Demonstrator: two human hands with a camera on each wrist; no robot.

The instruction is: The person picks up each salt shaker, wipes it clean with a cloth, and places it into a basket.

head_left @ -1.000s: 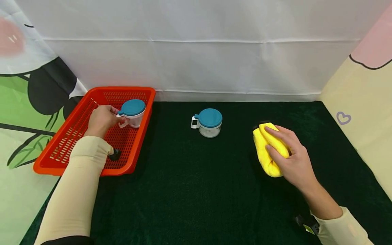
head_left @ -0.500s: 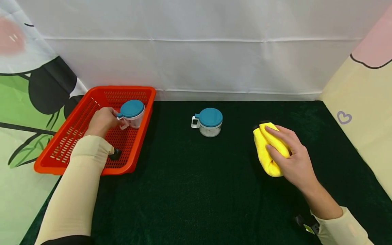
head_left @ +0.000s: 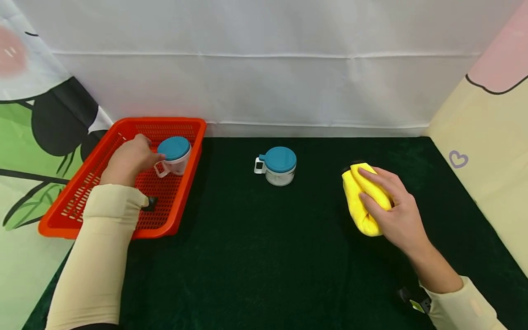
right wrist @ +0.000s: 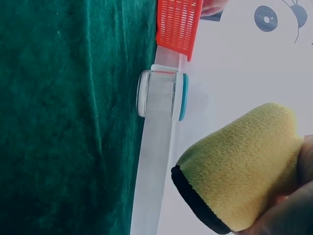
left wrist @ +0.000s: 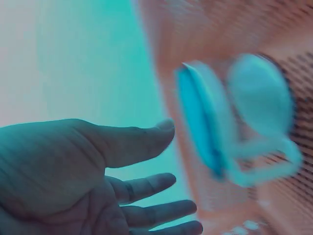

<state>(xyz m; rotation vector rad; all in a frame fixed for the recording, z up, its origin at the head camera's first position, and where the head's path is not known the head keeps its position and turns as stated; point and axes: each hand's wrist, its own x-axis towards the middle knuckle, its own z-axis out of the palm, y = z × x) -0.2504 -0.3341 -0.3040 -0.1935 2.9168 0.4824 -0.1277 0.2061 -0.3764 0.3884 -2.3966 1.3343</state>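
Observation:
Inside the red basket (head_left: 190, 183) stands a clear jar with a blue lid (head_left: 174, 148) and a side handle, near the basket's right wall. My left hand (head_left: 131, 158) is just left of this jar. In the left wrist view the thumb and fingers (left wrist: 159, 213) are spread and straight, apart from the jar (left wrist: 259, 98). A folded yellow cloth (head_left: 363, 201) with a dark edge is gripped by my right hand (head_left: 393, 208) over the table's right side. A second blue-lidded jar (head_left: 280, 166) stands at the table's middle, its white handle pointing left.
Dark green cloth (head_left: 255, 256) covers the table. A white sheet (head_left: 264, 82) hangs behind it, and printed panels (head_left: 486, 151) stand at both sides. The basket sits at the back left, close to the panel there.
My left hand has let go of the handle of the jar in the basket and drawn slightly left. My right hand keeps the yellow cloth in nearly the same place.

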